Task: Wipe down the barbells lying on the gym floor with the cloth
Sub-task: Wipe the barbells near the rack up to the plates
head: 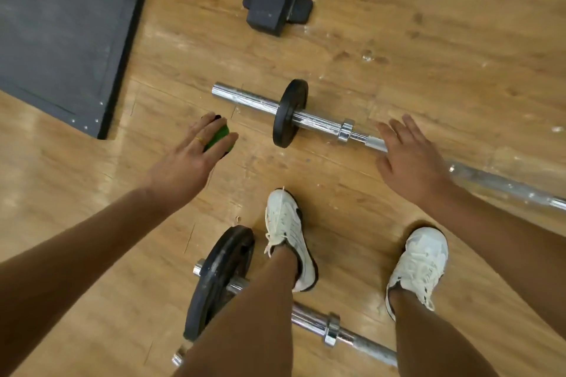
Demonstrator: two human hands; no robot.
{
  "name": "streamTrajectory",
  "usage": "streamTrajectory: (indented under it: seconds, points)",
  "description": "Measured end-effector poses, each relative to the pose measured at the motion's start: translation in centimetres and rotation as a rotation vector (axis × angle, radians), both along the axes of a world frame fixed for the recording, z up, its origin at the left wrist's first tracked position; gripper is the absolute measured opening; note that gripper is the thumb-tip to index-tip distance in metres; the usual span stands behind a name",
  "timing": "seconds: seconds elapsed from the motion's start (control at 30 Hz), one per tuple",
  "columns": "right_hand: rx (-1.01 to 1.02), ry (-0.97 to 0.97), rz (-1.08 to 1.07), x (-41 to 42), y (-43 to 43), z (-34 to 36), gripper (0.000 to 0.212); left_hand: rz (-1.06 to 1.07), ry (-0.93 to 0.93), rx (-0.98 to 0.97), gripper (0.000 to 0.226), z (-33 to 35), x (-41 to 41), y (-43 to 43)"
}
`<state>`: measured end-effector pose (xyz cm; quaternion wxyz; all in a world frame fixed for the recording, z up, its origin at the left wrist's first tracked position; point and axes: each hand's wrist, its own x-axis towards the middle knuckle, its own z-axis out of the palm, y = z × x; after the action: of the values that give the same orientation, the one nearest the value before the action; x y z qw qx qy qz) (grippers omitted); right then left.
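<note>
Two chrome barbells lie on the wooden floor. The far barbell (315,122) runs from the centre to the right edge and carries one small black plate (289,113). My right hand (407,156) hovers over its shaft just right of the collar, fingers spread, holding nothing. My left hand (190,156) is out to the left of that plate and holds a bunched green cloth (219,136) between fingers and thumb. The near barbell (318,323) lies at my feet with a larger black plate (220,281); my legs hide part of it.
A dark grey rubber mat (61,34) covers the upper left. A black machine foot (272,0) stands at the top centre. My two white shoes (291,236) are planted between the barbells. White specks are scattered on the floor near the far bar.
</note>
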<state>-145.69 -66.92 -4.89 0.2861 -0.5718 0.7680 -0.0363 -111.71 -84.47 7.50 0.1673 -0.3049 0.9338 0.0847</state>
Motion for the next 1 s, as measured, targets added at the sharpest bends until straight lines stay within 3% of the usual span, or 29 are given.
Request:
streamTrajectory:
  seconds: [0.23, 0.43, 0.53, 0.7, 1.0]
  points:
    - [0.014, 0.073, -0.121, -1.4, 0.8, -6.4, 0.058, 0.229, 0.074, 0.114, 0.075, -14.0, -1.6, -4.5]
    - [-0.057, 0.058, -0.147, 2.0, -3.3, -13.0, 0.064, 0.265, 0.217, 0.006, 0.069, -20.8, -2.8, -9.0]
    - [-0.147, -0.015, -0.325, 4.0, -5.7, -15.7, 0.056, 0.258, 0.229, -0.031, 0.064, -23.1, -3.4, -10.6]
    - [-0.354, 0.025, -0.769, 8.6, -7.8, -19.1, 0.044, 0.165, 0.332, -0.135, 0.059, -27.3, -4.1, -12.0]
    - [-0.608, 0.199, -0.921, 10.1, -8.8, -22.5, 0.034, 0.163, 0.501, -0.131, 0.046, -33.0, -2.2, -11.0]
